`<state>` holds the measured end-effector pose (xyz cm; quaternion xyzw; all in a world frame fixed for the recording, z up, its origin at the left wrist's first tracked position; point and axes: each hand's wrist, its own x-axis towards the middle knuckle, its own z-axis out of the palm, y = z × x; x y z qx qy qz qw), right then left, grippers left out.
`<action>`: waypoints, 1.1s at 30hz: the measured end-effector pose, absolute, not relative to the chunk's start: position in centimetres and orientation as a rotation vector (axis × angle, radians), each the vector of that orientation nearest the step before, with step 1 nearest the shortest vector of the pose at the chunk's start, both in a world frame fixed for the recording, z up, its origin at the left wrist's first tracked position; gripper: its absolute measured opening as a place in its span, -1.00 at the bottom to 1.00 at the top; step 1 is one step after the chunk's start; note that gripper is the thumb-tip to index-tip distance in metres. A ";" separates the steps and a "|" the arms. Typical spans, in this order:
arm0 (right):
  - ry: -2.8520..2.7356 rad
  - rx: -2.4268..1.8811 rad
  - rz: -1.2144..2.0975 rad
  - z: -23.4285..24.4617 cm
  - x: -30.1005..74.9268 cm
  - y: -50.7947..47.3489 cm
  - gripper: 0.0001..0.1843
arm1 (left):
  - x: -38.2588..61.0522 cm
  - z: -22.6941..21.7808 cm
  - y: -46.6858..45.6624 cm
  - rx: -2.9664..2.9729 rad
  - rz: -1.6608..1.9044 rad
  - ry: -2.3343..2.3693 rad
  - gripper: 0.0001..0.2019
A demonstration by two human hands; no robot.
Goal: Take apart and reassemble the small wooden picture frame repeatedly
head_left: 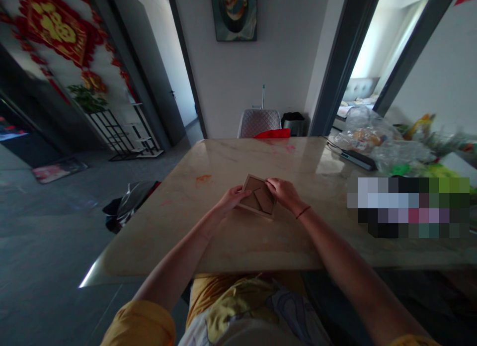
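Observation:
A small square wooden puzzle tray [257,197] with flat wooden pieces fitted inside lies on the marble table [223,236], tilted slightly. My left hand [231,198] grips its left edge with curled fingers. My right hand [283,191] rests over its upper right corner, fingers bent onto the pieces. A thin red band circles my right wrist.
Clear plastic bags [376,137] and a dark flat device [356,159] crowd the table's right side. A grey chair [260,122] with a red item stands at the far edge. A dark bag [128,204] lies on the floor to the left.

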<state>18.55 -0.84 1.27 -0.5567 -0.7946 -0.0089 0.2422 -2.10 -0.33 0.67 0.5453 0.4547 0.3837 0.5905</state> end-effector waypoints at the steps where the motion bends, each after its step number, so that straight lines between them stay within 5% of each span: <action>1: -2.181 -1.543 -0.032 1.3 18.4 -0.9 -0.66 | -2.1 0.6 -0.3 1.268 0.887 1.070 -0.59; 13: -2.042 -1.558 0.054 0.5 17.9 -0.5 -0.63 | -2.0 0.4 -0.2 1.220 0.862 1.143 -0.74; 20: -1.633 -1.288 0.495 -0.7 18.2 0.9 -0.73 | -2.1 0.9 -0.2 1.156 0.967 1.059 -0.67; 27: -1.353 -1.337 0.913 -1.1 17.5 1.4 -0.49 | -2.1 0.6 0.3 1.250 1.261 1.055 -0.57; 33: -1.219 -1.231 1.296 -0.2 17.7 0.6 -0.78 | -2.4 0.4 0.5 1.445 1.299 1.226 -0.60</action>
